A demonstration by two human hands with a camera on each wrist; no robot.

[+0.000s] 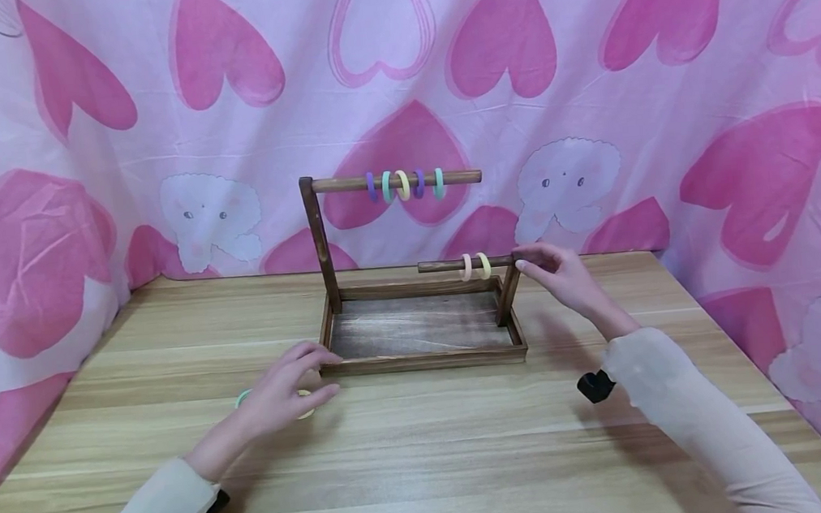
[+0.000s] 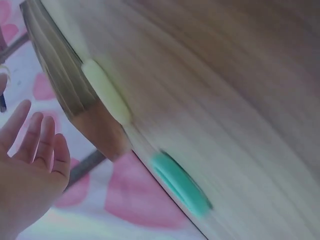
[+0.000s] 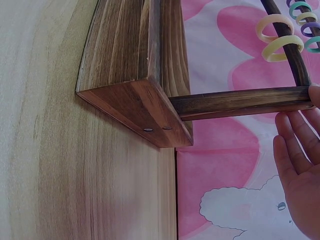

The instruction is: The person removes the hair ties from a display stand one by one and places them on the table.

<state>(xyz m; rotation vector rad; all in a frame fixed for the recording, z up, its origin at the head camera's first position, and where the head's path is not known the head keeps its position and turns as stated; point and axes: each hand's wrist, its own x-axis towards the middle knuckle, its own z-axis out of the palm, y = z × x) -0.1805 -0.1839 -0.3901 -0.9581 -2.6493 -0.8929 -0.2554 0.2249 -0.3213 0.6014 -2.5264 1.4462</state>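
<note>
A dark wooden rack (image 1: 420, 361) with a tray base carries two bars. On the upper bar (image 1: 338, 184) hang several purple, mint and yellow rings. A pink ring (image 1: 466, 267) and a yellow ring (image 1: 485, 265) hang on the lower bar (image 1: 437, 266). My right hand (image 1: 562, 276) pinches the top of the short post (image 3: 240, 102), thumb in front and fingers behind. My left hand (image 1: 283, 388) has loosely extended fingers, their tips right at the tray's front left corner. Partly hidden behind it, a green ring (image 2: 181, 184) and a pale yellow ring (image 2: 106, 91) lie on the table.
The rack stands towards the back of the wood-grain table (image 1: 428, 459). A pink heart-printed cloth (image 1: 379, 64) hangs behind the table and along its sides. Small black devices (image 1: 596, 387) sit at both wrists.
</note>
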